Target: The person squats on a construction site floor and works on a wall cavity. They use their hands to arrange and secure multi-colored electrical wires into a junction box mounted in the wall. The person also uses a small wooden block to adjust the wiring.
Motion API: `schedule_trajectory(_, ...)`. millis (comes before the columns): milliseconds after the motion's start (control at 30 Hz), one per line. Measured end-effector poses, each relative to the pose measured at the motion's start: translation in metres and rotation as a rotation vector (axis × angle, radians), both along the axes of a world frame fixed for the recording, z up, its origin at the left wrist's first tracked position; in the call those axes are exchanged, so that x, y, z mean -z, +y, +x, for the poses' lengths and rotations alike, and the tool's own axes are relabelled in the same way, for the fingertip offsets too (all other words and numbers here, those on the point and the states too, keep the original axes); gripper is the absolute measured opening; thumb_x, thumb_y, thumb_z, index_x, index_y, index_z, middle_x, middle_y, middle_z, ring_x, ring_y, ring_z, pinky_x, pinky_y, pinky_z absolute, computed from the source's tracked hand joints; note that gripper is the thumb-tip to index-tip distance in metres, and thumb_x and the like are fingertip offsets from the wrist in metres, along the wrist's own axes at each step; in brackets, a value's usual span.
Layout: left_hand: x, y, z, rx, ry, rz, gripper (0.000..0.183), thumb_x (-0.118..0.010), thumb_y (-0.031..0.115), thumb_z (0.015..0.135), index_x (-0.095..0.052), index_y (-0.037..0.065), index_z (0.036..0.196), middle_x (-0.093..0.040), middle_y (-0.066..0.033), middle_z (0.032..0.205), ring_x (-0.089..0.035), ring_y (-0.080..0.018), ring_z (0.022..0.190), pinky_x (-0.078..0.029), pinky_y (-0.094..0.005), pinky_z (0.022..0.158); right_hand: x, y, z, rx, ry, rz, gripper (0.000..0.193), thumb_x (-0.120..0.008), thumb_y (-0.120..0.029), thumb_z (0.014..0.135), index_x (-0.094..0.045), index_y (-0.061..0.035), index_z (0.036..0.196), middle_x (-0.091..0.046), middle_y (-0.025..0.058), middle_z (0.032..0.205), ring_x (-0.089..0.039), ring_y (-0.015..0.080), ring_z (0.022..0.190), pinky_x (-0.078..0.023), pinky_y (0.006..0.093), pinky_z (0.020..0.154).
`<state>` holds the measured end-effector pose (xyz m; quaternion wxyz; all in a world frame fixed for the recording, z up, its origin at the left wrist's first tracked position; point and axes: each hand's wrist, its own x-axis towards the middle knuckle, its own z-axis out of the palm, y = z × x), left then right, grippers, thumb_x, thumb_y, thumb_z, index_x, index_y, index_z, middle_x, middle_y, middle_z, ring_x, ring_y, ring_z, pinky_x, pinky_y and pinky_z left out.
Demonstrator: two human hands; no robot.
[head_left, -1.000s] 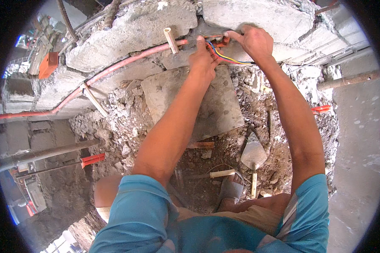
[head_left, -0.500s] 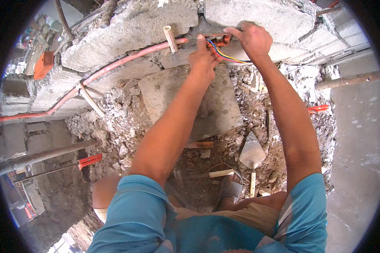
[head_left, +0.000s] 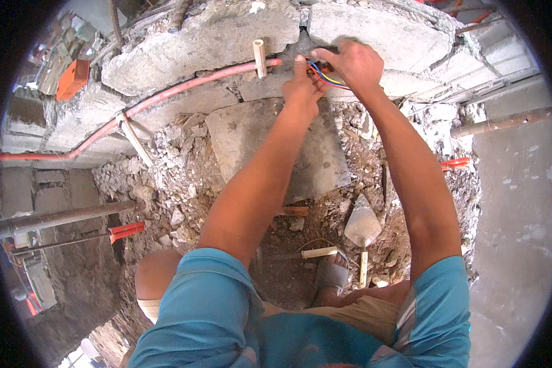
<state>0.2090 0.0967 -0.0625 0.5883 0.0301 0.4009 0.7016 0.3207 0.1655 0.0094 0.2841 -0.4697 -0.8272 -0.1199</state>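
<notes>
At the broken block wall my left hand point(head_left: 303, 89) is closed, thumb up and fingers bent beside several coloured wires point(head_left: 326, 76), red, blue and yellow. What lies between its fingers is hidden. My right hand point(head_left: 357, 64) is just to the right, thumb pointing left and fingers curled against the wall; what they grip cannot be made out. The wires pass beneath this hand. A pinkish-orange conduit point(head_left: 193, 84) runs along the wall from the left and ends near my left hand. A short pale stick point(head_left: 260, 58) stands across it close to that end.
Below the hands a flat grey slab point(head_left: 276, 147) lies on rubble. A trowel point(head_left: 363, 224) rests near my sandalled foot point(head_left: 332, 273). Another pale stick point(head_left: 135, 140) props the conduit. An orange block point(head_left: 73, 80) sits at upper left; poles jut in from the left point(head_left: 67, 219) and right point(head_left: 503, 121).
My right hand has shifted left and slightly down, closer to my left hand, and now hides the orange piece in the wall. The whole view has shifted a little.
</notes>
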Motion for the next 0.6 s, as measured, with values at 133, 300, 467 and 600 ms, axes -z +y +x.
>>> schedule_trajectory(133, 0.001, -0.003, -0.008, 0.023, -0.029, -0.005, 0.049, -0.068, 0.055, 0.105, -0.062, 0.007, 0.099, -0.06, -0.0034, 0.084, -0.062, -0.0206, 0.074, -0.059, -0.0396, 0.072, 0.002, -0.005, -0.018, 0.043, -0.013, -0.056, 0.067, -0.074, -0.076, 0.083, -0.074, -0.009, 0.078, -0.076, 0.0123, 0.082, -0.075, 0.0347, 0.077, -0.058, 0.0453, 0.065)
schedule_trajectory(300, -0.005, -0.001, 0.0, -0.013, -0.047, 0.007, 0.047, -0.07, 0.054, 0.104, -0.061, 0.01, 0.094, -0.059, -0.0023, 0.08, -0.061, -0.0191, 0.073, -0.057, -0.0382, 0.069, 0.01, 0.003, -0.014, 0.038, 0.023, -0.063, 0.063, -0.076, -0.071, 0.084, -0.074, -0.0081, 0.08, -0.075, 0.013, 0.081, -0.074, 0.0349, 0.075, -0.057, 0.0461, 0.064)
schedule_trajectory(467, -0.004, -0.001, -0.006, -0.025, -0.038, -0.047, 0.043, -0.07, 0.051, 0.105, -0.062, 0.01, 0.094, -0.063, -0.0031, 0.082, -0.062, -0.0182, 0.072, -0.056, -0.0377, 0.067, 0.003, -0.006, -0.011, -0.04, 0.094, -0.115, 0.052, -0.076, -0.061, 0.088, -0.076, -0.0095, 0.081, -0.075, 0.0156, 0.082, -0.074, 0.0369, 0.078, -0.058, 0.0488, 0.071)
schedule_trajectory(600, -0.003, -0.002, -0.003, -0.045, -0.07, 0.003, 0.042, -0.07, 0.049, 0.106, -0.064, 0.008, 0.099, -0.069, -0.0053, 0.088, -0.064, -0.0187, 0.075, -0.057, -0.0401, 0.069, 0.017, -0.005, 0.001, -0.289, 0.231, -0.347, 0.037, -0.074, -0.045, 0.093, -0.08, -0.0084, 0.093, -0.077, 0.0169, 0.088, -0.073, 0.0373, 0.08, -0.058, 0.0476, 0.074)
